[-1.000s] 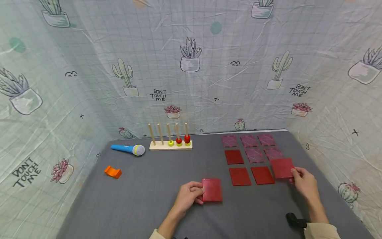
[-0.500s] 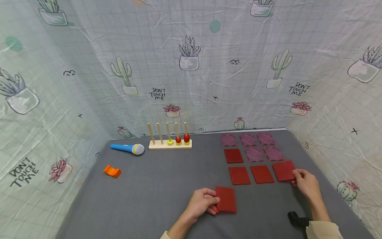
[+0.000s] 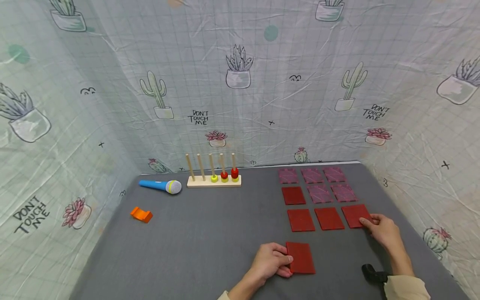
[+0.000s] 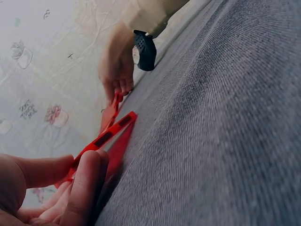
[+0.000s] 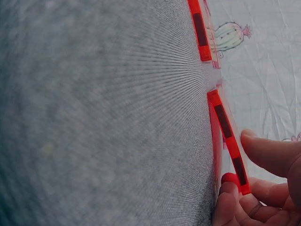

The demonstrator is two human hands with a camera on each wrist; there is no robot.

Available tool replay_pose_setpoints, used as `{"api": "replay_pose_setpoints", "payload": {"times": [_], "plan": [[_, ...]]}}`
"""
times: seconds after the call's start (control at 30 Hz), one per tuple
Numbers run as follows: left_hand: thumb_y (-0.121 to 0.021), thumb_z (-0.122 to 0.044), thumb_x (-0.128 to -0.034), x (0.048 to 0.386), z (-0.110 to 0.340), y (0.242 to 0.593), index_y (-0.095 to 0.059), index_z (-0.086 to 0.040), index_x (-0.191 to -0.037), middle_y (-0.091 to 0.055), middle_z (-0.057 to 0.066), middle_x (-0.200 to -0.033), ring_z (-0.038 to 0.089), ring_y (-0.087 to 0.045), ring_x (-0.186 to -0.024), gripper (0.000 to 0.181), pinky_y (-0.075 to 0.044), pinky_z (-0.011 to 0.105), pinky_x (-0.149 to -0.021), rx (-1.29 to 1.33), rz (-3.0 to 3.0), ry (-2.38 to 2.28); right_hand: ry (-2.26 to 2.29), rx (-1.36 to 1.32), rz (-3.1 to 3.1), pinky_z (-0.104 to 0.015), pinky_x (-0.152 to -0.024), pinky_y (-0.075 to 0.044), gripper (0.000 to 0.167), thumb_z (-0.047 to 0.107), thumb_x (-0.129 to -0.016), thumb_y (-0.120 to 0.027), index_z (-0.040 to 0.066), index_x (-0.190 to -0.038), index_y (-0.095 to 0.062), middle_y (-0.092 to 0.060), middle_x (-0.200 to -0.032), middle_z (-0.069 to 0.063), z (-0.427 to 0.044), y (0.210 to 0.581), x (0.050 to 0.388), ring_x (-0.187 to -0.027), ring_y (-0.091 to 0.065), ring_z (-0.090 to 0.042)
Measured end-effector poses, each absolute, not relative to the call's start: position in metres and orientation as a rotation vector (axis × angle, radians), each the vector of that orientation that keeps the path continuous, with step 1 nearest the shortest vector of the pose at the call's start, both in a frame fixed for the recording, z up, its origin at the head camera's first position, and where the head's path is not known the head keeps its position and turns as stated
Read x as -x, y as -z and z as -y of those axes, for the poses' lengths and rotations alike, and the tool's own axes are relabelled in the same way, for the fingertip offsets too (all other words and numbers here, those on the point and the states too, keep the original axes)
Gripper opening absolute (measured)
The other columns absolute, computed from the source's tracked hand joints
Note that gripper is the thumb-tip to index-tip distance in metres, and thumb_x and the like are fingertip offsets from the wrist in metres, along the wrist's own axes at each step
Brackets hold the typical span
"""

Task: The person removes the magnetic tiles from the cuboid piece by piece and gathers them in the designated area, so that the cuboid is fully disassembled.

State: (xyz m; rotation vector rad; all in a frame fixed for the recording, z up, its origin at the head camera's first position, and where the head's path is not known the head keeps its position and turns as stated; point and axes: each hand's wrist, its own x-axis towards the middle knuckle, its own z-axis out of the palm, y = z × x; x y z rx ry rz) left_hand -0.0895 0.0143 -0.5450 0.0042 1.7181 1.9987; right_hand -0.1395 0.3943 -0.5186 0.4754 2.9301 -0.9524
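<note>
Near the front of the table, my left hand (image 3: 271, 262) pinches the left edge of a red square magnetic tile (image 3: 301, 257). In the left wrist view this tile (image 4: 106, 136) is tilted, with dark magnets in its rim. My right hand (image 3: 384, 231) pinches another red magnetic tile (image 3: 353, 215) by its right side, thumb on top. The right wrist view shows that tile (image 5: 228, 136) slanting, its hand-side edge raised off the cloth. To its left lie two flat red tiles (image 3: 329, 218), and a third red tile (image 3: 294, 196) lies behind them.
Several purple tiles (image 3: 319, 193) lie in rows at the back right. A wooden peg stand (image 3: 214, 181) with red and yellow beads is at the back. A blue toy microphone (image 3: 159, 186) and an orange curved block (image 3: 141, 215) lie on the left. Patterned cloth surrounds the grey table.
My left hand has carried its red tile to the right and toward the table's front. The right hand has lowered its tile into line with the front row of red tiles.
</note>
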Motion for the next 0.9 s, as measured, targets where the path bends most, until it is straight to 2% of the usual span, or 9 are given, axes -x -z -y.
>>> {"api": "replay_pose_setpoints", "payload": {"times": [0.13, 0.27, 0.4, 0.5, 0.63, 0.73, 0.9], "plan": [[-0.077, -0.002, -0.0830, 0.089, -0.021, 0.545, -0.065, 0.004, -0.103, -0.075, 0.013, -0.081, 0.013, -0.068, -0.051, 0.024, -0.061, 0.034, -0.054, 0.011, -1.756, -1.994, 0.917, -0.485, -2.918, -0.031, -0.061, -0.050, 0.074, 0.043, -0.097, -0.062, -0.021, -0.129, -0.046, -0.062, -0.108, -0.037, -0.395, 0.518, 0.141, -0.075, -0.064, -0.023], [-0.078, -0.002, -0.0818, 0.090, -0.026, 0.544, -0.066, 0.004, -0.102, -0.075, 0.013, -0.079, 0.015, -0.069, -0.051, 0.024, -0.061, 0.035, -0.053, 0.018, -1.805, -1.985, 0.896, -0.481, -2.927, -0.048, -0.074, -0.054, 0.074, 0.043, -0.097, -0.062, -0.021, -0.130, -0.045, -0.058, -0.115, -0.041, -0.396, 0.519, 0.140, -0.092, -0.061, -0.042], [-0.079, -0.002, -0.0798, 0.091, -0.032, 0.543, -0.068, 0.003, -0.099, -0.075, 0.013, -0.075, 0.015, -0.069, -0.049, 0.023, -0.060, 0.034, -0.050, 0.027, -1.869, -1.966, 0.877, -0.472, -2.936, -0.062, -0.088, -0.049, 0.074, 0.043, -0.097, -0.061, -0.020, -0.131, -0.046, -0.051, -0.126, -0.044, -0.397, 0.522, 0.140, -0.109, -0.052, -0.055], [-0.080, -0.002, -0.0783, 0.092, -0.037, 0.542, -0.069, 0.000, -0.096, -0.074, 0.010, -0.070, 0.014, -0.067, -0.047, 0.021, -0.059, 0.033, -0.048, 0.036, -1.934, -1.929, 0.861, -0.460, -2.954, -0.065, -0.091, -0.046, 0.073, 0.043, -0.096, -0.062, -0.020, -0.130, -0.048, -0.050, -0.127, -0.044, -0.397, 0.524, 0.141, -0.113, -0.050, -0.058], [-0.081, -0.003, -0.0775, 0.094, -0.043, 0.541, -0.069, -0.004, -0.093, -0.071, 0.005, -0.064, 0.013, -0.066, -0.045, 0.020, -0.058, 0.031, -0.046, 0.024, -2.022, -1.852, 0.847, -0.429, -2.998, -0.063, -0.087, -0.047, 0.067, 0.040, -0.095, -0.065, -0.019, -0.125, -0.053, -0.057, -0.119, -0.042, -0.399, 0.526, 0.142, -0.108, -0.053, -0.056], [-0.082, -0.003, -0.0773, 0.095, -0.046, 0.539, -0.068, -0.005, -0.093, -0.071, 0.005, -0.063, 0.015, -0.068, -0.046, 0.021, -0.058, 0.031, -0.046, 0.005, -2.049, -1.813, 0.848, -0.417, -3.017, -0.062, -0.085, -0.048, 0.062, 0.036, -0.094, -0.067, -0.018, -0.122, -0.055, -0.060, -0.113, -0.039, -0.399, 0.527, 0.143, -0.104, -0.056, -0.055], [-0.083, -0.001, -0.0760, 0.096, -0.048, 0.538, -0.066, -0.005, -0.094, -0.071, 0.008, -0.062, 0.018, -0.069, -0.047, 0.025, -0.058, 0.030, -0.046, 0.006, -2.050, -1.804, 0.850, -0.430, -2.998, -0.061, -0.085, -0.048, 0.064, 0.036, -0.094, -0.067, -0.019, -0.123, -0.054, -0.060, -0.114, -0.039, -0.397, 0.524, 0.144, -0.104, -0.056, -0.054]]}}
